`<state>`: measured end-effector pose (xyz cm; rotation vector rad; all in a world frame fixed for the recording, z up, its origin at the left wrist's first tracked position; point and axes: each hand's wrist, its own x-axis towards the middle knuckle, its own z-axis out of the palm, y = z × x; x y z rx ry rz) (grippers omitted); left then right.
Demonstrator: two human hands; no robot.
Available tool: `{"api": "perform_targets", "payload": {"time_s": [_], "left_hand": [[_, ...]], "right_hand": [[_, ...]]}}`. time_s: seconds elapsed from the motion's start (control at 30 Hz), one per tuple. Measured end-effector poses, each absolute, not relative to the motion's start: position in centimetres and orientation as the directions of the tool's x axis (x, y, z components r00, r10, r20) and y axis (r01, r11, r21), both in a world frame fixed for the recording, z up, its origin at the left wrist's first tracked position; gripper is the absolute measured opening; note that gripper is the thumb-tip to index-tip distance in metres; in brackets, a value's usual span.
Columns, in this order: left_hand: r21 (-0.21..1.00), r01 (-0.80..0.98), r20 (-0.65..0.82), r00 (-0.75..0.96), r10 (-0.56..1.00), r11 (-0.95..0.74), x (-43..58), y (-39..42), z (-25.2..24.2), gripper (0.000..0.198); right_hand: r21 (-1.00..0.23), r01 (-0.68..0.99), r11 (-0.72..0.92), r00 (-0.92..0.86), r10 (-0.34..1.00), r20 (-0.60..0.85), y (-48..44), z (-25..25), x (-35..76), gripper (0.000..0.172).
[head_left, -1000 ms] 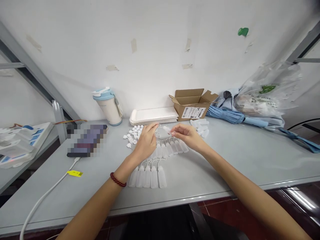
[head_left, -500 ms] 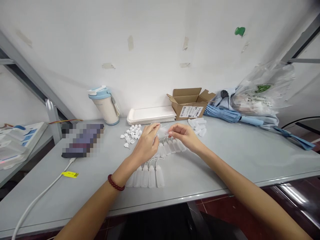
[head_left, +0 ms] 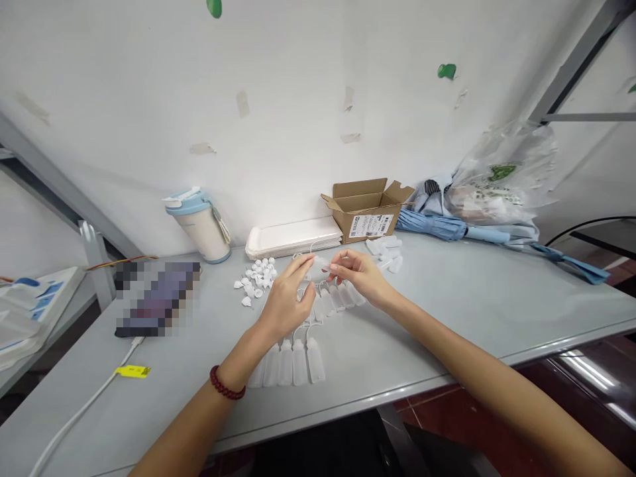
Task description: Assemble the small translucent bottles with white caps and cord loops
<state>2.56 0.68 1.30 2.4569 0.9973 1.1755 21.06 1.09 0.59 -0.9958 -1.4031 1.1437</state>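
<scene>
Over grey tabletop (head_left: 477, 291), right grip (head_left: 358, 273) pinches bottle (head_left: 320, 265) beside left grip (head_left: 287, 295), whose hold's unclear.

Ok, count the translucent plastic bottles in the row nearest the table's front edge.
5 translucent plastic bottles visible, side by side: the leftmost bottle partly behind the left forearm, three in the middle, then the rightmost bottle. The forearm may hide others.

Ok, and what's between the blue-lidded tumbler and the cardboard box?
In the head view, a stack of flat white items lies between the tumbler and the cardboard box, near the wall.
</scene>
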Motion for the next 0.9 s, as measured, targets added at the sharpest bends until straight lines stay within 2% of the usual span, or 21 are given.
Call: {"api": "perform_targets", "payload": {"time_s": [0.27,0.67,0.9], "left_hand": [[0.457,0.438,0.605,0.485,0.632,-0.774,2.80,0.41,1.20,0.043],[0.441,0.386,0.611,0.533,0.586,-0.811,3.10,-0.12,0.88,0.044],[0.389,0.444,0.705,0.420,0.571,-0.807,3.24,0.02,1.06,0.035]], "right_hand": [[-0.987,0.016,0.160,-0.281,0.948,0.149,0.30,1.10,20.71,0.044],[-0.982,-0.115,0.150,-0.240,0.955,0.174,0.37,0.96,20.96,0.040],[-0.983,-0.103,0.151,-0.235,0.957,0.172,0.13,0.96,20.50,0.039]]}}
